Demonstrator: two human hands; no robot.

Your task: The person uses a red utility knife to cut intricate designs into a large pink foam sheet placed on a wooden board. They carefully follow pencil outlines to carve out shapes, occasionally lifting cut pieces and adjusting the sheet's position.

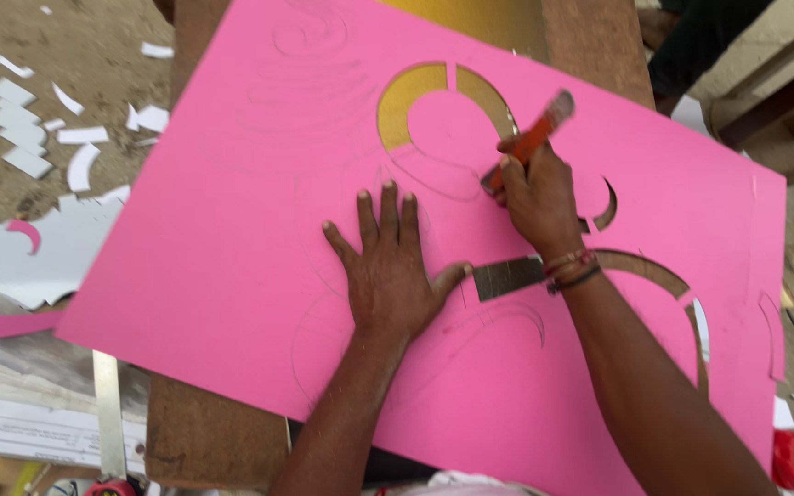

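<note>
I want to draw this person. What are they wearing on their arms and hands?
Both arms are bare, with no sleeves and no gloves. The right hand has thin bands at the wrist: reddish ones and a black one. The left hand wears nothing.

From my feed, the pink sheet (232,248) looks like smooth, matt foam board or thick card, faintly scored with pencil lines. The cutter (530,140) in my right hand (537,197) has a glossy orange plastic body. Under the sheet, the bench (204,432) is rough, dull brown wood. Far left, white scraps (25,129) look like matt paper on gritty, sandy ground (94,55).
</note>
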